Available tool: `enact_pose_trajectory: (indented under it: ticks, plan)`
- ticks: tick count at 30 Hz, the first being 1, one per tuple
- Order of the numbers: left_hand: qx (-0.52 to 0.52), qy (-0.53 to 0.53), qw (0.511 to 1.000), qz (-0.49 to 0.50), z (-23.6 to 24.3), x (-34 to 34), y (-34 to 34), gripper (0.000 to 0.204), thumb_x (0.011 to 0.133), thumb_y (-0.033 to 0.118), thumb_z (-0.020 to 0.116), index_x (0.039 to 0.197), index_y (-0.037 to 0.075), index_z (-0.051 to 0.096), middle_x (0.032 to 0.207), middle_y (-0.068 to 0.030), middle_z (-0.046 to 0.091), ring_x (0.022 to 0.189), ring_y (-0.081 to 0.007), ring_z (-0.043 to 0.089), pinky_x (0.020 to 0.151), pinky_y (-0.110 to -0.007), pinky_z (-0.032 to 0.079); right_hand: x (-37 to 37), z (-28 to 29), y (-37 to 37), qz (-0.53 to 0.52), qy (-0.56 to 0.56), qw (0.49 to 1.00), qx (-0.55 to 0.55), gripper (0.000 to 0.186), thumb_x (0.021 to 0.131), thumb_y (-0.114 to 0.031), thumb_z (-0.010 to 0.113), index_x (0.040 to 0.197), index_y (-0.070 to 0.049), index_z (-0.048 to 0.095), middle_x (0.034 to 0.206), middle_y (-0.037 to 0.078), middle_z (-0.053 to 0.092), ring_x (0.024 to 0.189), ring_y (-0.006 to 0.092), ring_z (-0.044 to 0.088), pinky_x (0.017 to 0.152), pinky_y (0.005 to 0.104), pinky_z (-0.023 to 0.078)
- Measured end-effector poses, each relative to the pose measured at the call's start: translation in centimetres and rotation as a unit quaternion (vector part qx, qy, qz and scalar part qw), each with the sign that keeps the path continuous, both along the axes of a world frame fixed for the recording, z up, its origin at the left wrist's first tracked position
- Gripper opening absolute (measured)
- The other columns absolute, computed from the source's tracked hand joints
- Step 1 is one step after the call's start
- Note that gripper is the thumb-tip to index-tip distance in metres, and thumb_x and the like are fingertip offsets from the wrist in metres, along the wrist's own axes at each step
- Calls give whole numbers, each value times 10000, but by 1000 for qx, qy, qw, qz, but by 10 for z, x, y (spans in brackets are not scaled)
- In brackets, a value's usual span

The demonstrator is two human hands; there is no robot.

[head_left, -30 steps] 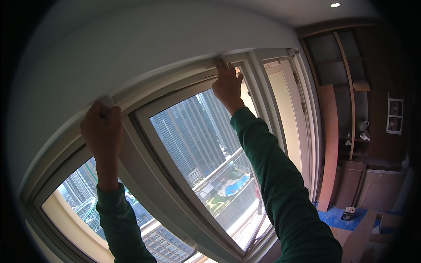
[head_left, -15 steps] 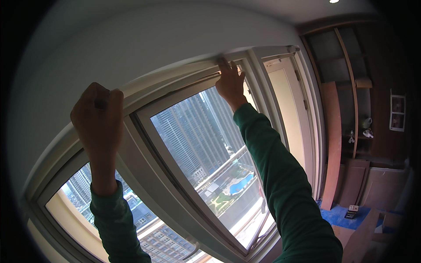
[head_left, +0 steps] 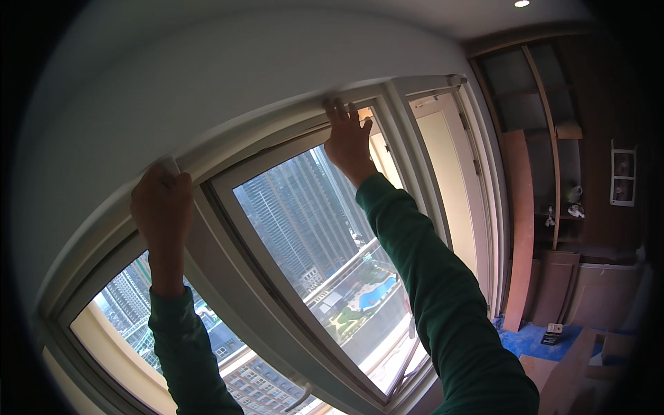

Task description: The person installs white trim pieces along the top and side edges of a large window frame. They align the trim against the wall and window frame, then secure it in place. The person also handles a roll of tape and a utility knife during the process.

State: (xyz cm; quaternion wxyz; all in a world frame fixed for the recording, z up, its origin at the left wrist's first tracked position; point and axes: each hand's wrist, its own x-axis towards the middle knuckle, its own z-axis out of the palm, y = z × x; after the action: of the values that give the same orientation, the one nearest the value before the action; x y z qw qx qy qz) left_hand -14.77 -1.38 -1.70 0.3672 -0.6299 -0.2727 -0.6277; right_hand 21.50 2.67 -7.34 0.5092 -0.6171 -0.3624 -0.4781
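Observation:
My left hand (head_left: 163,211) is closed at the upper left of the window, its fingers pinching the end of a thin whitish strip (head_left: 171,164). From there the strip seems to run along the top edge of the window frame (head_left: 263,142), though its pale colour blends with the frame. My right hand (head_left: 348,142) is raised to the frame's top further right, fingers spread and fingertips against the upper edge. No object shows in it. Beneath my hands is a tilted-open window sash (head_left: 273,259) with a grey frame.
A pale door (head_left: 446,159) stands right of the window. Beyond it are a dark shelf unit (head_left: 515,83), a leaning wooden board (head_left: 517,228) and blue floor covering (head_left: 515,339) with a small black-and-white box (head_left: 551,334). A window handle (head_left: 301,398) juts out low down.
My left hand has moved down and right toward the frame, bringing the strip's end with it. My right hand has slid left along the top edge. The view has shifted slightly.

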Motion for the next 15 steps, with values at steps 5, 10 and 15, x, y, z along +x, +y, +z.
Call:
enact_pose_trajectory:
  ticks: [5,10,15]
  plan:
    - [-20,21,999,25,3,2,-4,235,825,241,661,859,9,672,766,-202,677,683,-355,679,712,-488,549,-9,-3,3,14,-2,1000,14,849,835,-48,582,1641,-158,341,1677,134,387,1535,387,358,1153,705,313]
    - [-19,17,1000,19,3,2,-4,257,830,248,652,907,7,695,805,-196,699,726,-370,699,751,-496,559,-23,-4,-3,-10,-3,1000,-20,760,922,-124,565,1644,-133,325,1690,125,359,1552,392,328,1152,699,328]
    - [-15,11,999,34,7,2,-3,256,834,254,644,898,9,678,822,-196,700,738,-368,700,758,-498,558,-45,-3,4,-17,-13,1000,15,796,874,-85,591,1631,-114,344,1674,137,383,1535,389,355,1138,685,330]
